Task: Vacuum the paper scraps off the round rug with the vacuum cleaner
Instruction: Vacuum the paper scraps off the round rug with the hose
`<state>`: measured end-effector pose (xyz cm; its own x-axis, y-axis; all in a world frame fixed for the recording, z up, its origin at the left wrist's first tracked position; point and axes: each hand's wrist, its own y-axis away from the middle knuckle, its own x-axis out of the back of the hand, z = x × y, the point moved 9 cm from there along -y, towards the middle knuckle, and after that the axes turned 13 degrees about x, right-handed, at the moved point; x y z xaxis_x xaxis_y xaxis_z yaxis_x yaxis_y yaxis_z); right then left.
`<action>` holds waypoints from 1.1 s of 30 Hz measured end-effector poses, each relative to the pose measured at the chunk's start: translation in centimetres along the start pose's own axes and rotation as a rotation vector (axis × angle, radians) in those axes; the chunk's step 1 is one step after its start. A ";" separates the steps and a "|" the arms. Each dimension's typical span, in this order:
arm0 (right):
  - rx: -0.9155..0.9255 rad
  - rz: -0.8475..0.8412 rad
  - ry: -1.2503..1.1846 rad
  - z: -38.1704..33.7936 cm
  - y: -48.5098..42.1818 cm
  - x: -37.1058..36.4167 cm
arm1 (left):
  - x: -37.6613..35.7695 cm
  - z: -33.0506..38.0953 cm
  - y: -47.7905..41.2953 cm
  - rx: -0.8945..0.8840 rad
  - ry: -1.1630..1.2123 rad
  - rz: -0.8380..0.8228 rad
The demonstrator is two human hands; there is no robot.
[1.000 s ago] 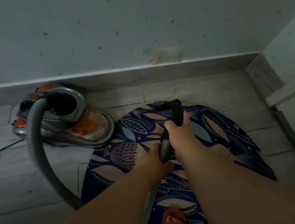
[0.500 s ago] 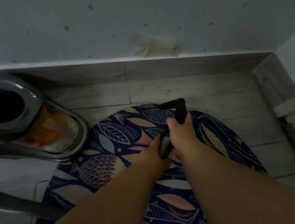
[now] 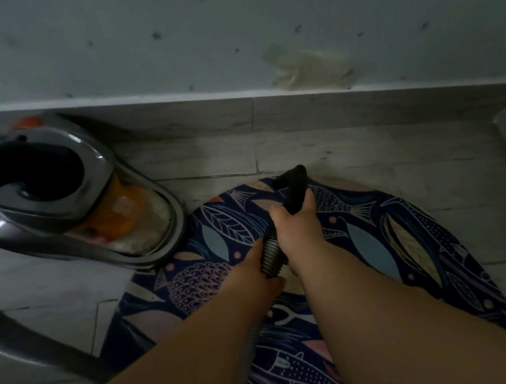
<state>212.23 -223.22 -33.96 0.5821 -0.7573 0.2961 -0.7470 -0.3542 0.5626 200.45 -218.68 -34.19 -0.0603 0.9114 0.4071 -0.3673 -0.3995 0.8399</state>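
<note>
Both hands are clamped on the vacuum's wand end over the round rug (image 3: pixel 370 239), a dark blue mat printed with fish and leaves that lies on the grey tiled floor (image 3: pixel 371 145) close to the baseboard (image 3: pixel 265 112). The right hand (image 3: pixel 300 234) is wrapped around the black curved nozzle (image 3: pixel 292 182), whose bent tip pokes out above the knuckles and points toward the rug's far edge. The left hand (image 3: pixel 253 279) sits just behind it, fingers curled round the ribbed grey hose (image 3: pixel 270 256) where it joins the black part (the two hands all but touch). The vacuum cleaner (image 3: pixel 72 202), a silver canister with an orange-tinted clear dust bin, stands on the floor to the left, its front rim meeting the rug's left edge; whether it rests on the rug I cannot tell. From the canister's top the hose loops out to the left, sweeps down across the tiles and passes under the left forearm. Behind everything rises a pale speckled wall (image 3: pixel 218 30) with a yellowish stain (image 3: pixel 308 72) just above the baseboard.
</note>
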 end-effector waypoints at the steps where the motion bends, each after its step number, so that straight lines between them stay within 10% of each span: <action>1: 0.011 -0.013 0.011 -0.2 0.3 -0.8 | 0.2 -0.7 0.0 0.016 0.014 0.002; 17: 0.052 -0.171 0.095 0.1 3.3 -4.2 | 0.5 -4.5 2.6 0.046 0.067 0.029; 33: -0.049 0.179 -0.055 5.5 -2.1 16.4 | -13.4 11.1 -0.8 -0.184 -0.177 -0.124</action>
<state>221.58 -237.94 -34.55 0.4216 -0.8352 0.3531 -0.8201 -0.1850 0.5415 211.89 -231.68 -36.32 0.1524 0.9142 0.3754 -0.5254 -0.2468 0.8143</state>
